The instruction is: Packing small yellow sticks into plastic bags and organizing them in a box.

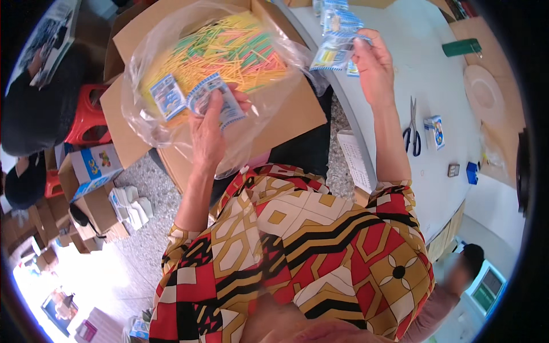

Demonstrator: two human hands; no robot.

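Observation:
My left hand [213,123] is closed on a small blue-and-white packet [220,102], holding it over an open cardboard box [289,117]. A clear plastic bag [140,108] lines this box, full of thin yellow, green and pink sticks [229,48]. Beside my left hand, another blue-and-white packet [167,96] lies on the sticks. Above the table edge, my right hand [373,66] pinches a clear-and-blue packet [333,52] by its edge. Several similar packets [341,20] lie on the white table just beyond it.
On the white table [400,166] lie dark-handled scissors [412,128], a small blue box [434,132] and a green cylinder [461,47]. Red stools [88,117] and cardboard boxes [86,194] stand at left. People sit at far left; another person [452,280] is at lower right.

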